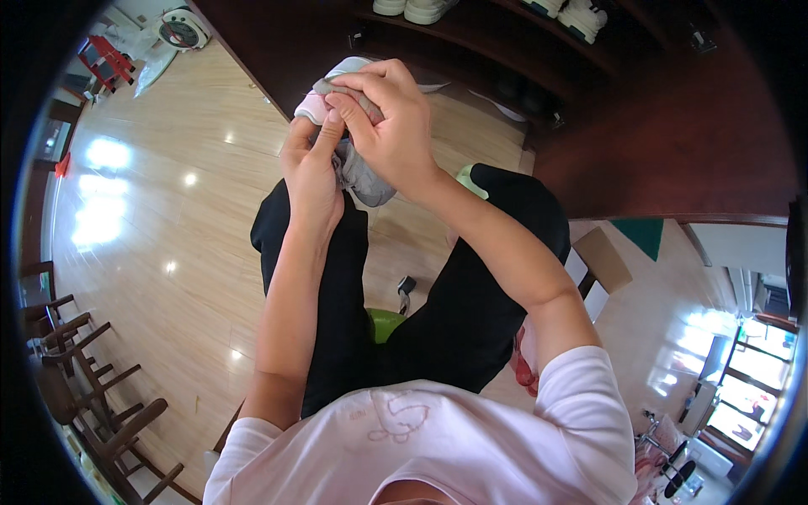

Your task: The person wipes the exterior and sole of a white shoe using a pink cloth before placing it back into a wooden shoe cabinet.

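Note:
Out in front of my knees, my left hand [313, 168] is wrapped round a white and pale pink shoe [311, 108], its thumb on top. My right hand [389, 118] has its fingers closed on a grey cloth [368, 183] and presses part of it on the shoe. The rest of the cloth hangs below my hands, bunched up. Much of the shoe is hidden behind my fingers and the cloth.
A dark brown shoe cabinet [471, 42] stands ahead, with white shoes [425, 10] on its shelves and a door [665, 126] at right. Beneath me is a green seat [385, 325]. Wooden chairs [118, 429] stand at left; a red step ladder [105, 61] is far left.

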`<state>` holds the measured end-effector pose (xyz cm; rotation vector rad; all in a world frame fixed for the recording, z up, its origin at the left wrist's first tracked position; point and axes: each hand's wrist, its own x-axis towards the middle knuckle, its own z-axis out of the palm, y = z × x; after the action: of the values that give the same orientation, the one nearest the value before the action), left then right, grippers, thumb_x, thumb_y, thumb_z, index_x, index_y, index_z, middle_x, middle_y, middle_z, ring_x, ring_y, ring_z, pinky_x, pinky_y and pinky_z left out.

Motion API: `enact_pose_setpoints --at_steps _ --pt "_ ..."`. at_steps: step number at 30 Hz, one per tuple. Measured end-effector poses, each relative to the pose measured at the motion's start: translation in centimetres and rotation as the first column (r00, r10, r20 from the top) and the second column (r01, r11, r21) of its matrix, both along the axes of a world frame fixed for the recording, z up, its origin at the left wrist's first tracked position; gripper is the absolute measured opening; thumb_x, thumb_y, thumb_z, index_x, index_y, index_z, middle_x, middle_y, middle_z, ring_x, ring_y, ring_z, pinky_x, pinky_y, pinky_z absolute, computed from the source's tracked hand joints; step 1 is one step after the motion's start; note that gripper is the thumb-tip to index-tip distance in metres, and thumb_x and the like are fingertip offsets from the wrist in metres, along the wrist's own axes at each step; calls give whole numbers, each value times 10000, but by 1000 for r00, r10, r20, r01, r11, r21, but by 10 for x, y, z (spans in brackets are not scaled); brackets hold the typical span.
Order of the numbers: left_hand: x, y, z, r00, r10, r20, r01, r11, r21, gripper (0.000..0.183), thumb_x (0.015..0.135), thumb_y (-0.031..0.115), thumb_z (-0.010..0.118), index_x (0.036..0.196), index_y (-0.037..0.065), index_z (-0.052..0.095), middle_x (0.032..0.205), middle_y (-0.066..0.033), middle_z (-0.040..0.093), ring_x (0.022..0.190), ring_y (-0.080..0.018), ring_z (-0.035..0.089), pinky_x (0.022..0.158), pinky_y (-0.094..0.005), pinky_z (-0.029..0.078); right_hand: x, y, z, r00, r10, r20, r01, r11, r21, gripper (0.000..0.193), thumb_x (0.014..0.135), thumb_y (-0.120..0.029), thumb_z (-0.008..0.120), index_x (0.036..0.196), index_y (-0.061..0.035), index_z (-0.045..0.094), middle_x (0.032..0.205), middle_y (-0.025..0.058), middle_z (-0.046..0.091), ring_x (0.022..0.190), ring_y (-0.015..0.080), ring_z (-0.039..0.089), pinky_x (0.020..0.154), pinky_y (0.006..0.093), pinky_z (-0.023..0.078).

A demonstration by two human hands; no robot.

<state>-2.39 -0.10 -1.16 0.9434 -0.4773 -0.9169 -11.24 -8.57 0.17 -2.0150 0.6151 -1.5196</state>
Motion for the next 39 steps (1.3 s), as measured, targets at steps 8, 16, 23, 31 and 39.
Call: enact_pose_setpoints --at_steps 8,16,23,31,39 --pt "-7 -13 -4 1000 14 22 -13 1000 -15 162 966 105 714 1041 -39 711 1188 -2 499 1082 -117 527 957 -289 425 -5 -38 8 974 -209 82 207 978 34 136 891 -215 763 957 -97 758 935 79 636 817 273 636 687 370 499" --pt "3 -7 0 999 9 36 -8 1000 -24 180 972 105 698 1064 -49 712 1215 3 507 1098 -118 528 978 -277 413 -5 -33 2 981 -193 13 193 977 -90 174 894 -249 759 975 -95 757 921 85 648 837 289 633 733 388 509" --pt "8 -10 -7 880 127 457 -191 977 96 220 890 173 795 1029 12 740 1427 -119 438 1290 -255 458 1074 -385 383 -20 -62 2 949 -48 313 -118 863 492 275 995 -276 704 1068 -11 725 897 -5 675 724 56 557 655 246 481" --pt "27 -15 -11 566 199 800 -448 889 96 255 819 187 844 1011 51 746 1429 -166 417 1301 -361 366 1082 -483 352 -46 -63 16 809 20 588 -560 330 760 247 1079 -330 532 1180 -121 615 1014 9 667 890 145 633 787 349 554" --pt "38 -14 -18 493 140 858 -451 885 115 233 865 173 794 1047 40 730 1223 -129 579 1128 -270 516 961 -394 429 -44 -58 22 811 153 565 -543 559 627 201 1077 -235 534 1210 -108 614 1104 8 684 1019 144 646 854 332 547"
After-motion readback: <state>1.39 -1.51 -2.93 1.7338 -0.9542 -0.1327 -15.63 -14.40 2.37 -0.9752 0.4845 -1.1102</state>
